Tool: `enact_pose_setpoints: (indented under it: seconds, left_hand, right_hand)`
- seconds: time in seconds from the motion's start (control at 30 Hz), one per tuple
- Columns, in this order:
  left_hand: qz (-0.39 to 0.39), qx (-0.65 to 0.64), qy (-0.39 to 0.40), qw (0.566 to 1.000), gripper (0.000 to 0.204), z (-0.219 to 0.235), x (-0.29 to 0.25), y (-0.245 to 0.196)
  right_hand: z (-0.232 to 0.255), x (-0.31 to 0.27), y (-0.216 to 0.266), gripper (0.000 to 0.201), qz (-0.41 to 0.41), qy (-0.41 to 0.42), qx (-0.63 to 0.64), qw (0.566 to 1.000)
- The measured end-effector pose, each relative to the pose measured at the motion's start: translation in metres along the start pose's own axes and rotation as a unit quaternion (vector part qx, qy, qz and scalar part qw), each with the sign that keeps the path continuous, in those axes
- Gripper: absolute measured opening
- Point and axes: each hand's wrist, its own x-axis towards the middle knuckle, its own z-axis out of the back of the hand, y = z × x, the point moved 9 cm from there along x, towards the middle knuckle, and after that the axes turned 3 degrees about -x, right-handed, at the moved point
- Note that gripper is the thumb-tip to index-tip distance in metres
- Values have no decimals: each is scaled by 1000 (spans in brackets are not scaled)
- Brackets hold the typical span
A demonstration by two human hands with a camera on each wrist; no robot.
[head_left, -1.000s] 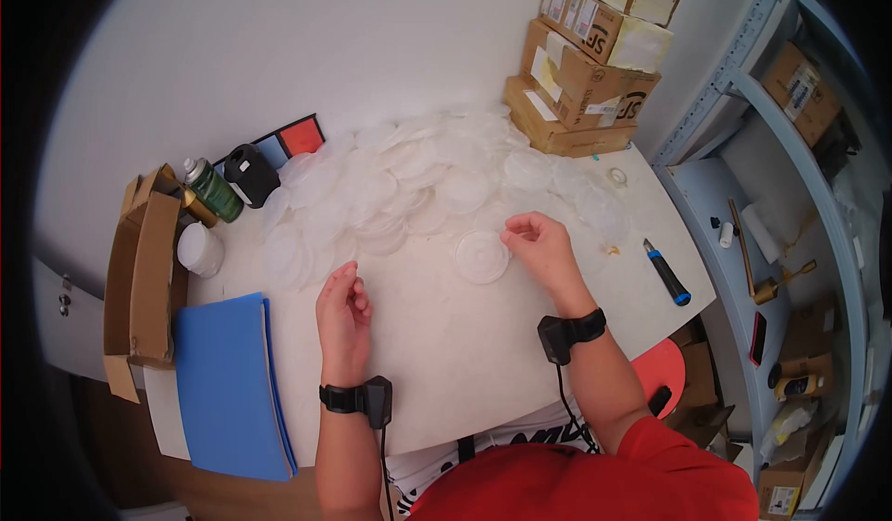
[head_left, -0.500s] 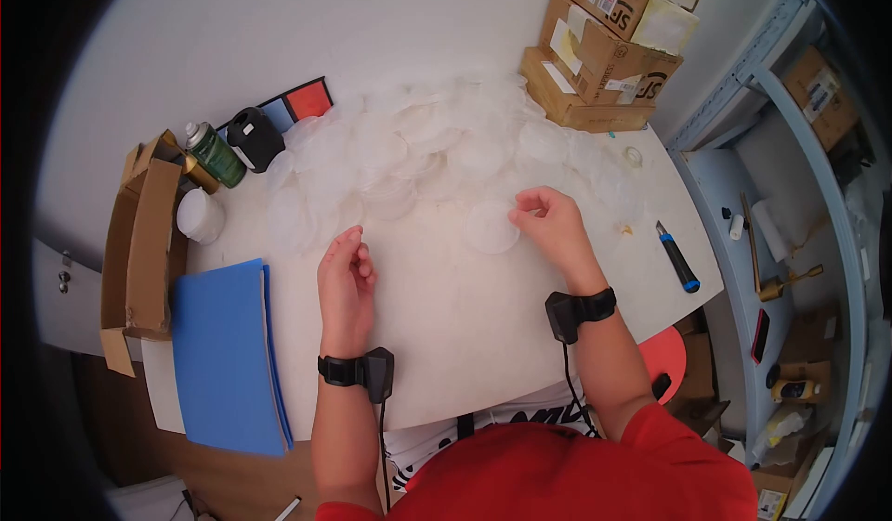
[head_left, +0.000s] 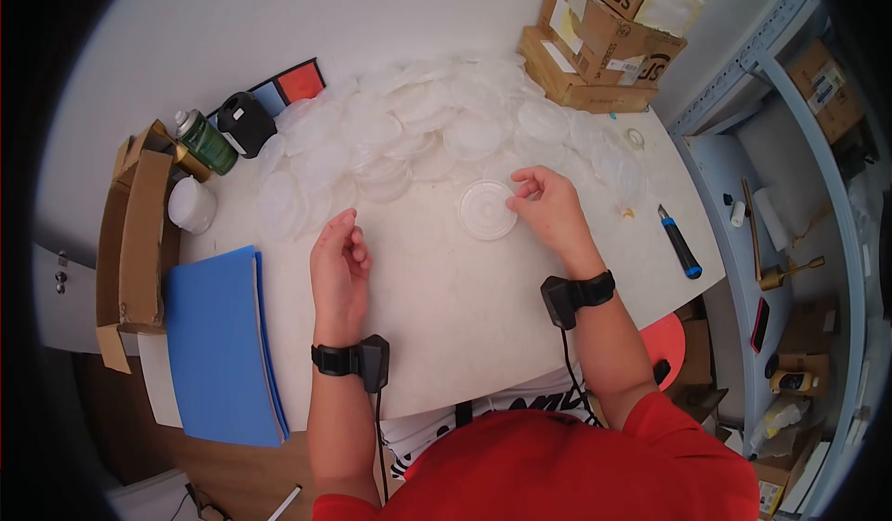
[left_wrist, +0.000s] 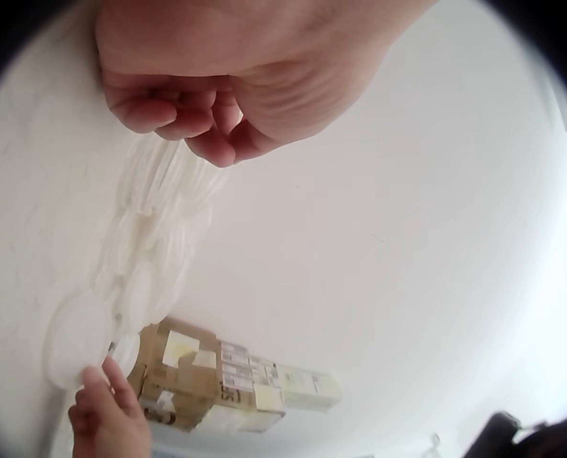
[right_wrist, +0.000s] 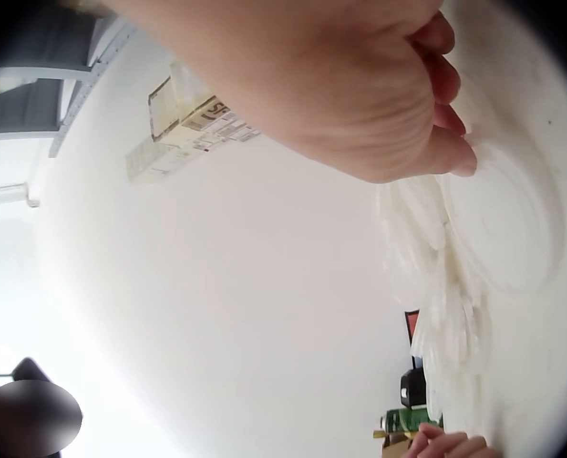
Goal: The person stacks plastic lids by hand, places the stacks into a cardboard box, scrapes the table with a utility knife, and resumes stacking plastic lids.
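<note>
A round translucent lid [head_left: 488, 210] is pinched at its right edge between the thumb and fingers of the right hand [head_left: 550, 210]. In the right wrist view the lid [right_wrist: 505, 212] stands beside the thumb tip. The left hand [head_left: 340, 266] is over the table's left part with loosely curled fingers and nothing in them; the left wrist view shows this hand [left_wrist: 236, 76] holding nothing. Behind both hands spreads a heap of similar clear lids [head_left: 400, 122].
Blue folder [head_left: 223, 345], open carton [head_left: 144, 242], white tub [head_left: 192, 205], green can [head_left: 206, 142] and black bottle [head_left: 246, 123] line the left. Stacked boxes [head_left: 609, 47] stand back right; a blue-black knife [head_left: 680, 242] lies right, near a shelf [head_left: 725, 173].
The head view has shifted, so the table's things sit higher in it. The right hand keeps its pinch at the lid's edge, and the left hand stays loosely curled.
</note>
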Motion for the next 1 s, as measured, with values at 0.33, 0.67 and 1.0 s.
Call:
enact_pose_setpoints:
  seconds: [0.33, 0.67, 1.0]
  left_hand:
    - [-1, -3, 1, 1000, 22, 0, 0, 1]
    - [-2, -3, 2, 1000, 22, 0, 0, 1]
    - [83, 119, 146, 979, 39, -38, -16, 20]
  right_hand:
    - [-2, 1, -3, 33, -12, 5, 46, 999]
    - [-3, 0, 2, 31, -13, 10, 87, 996]
    - [-32, -19, 37, 25, 1, 89, 264, 960]
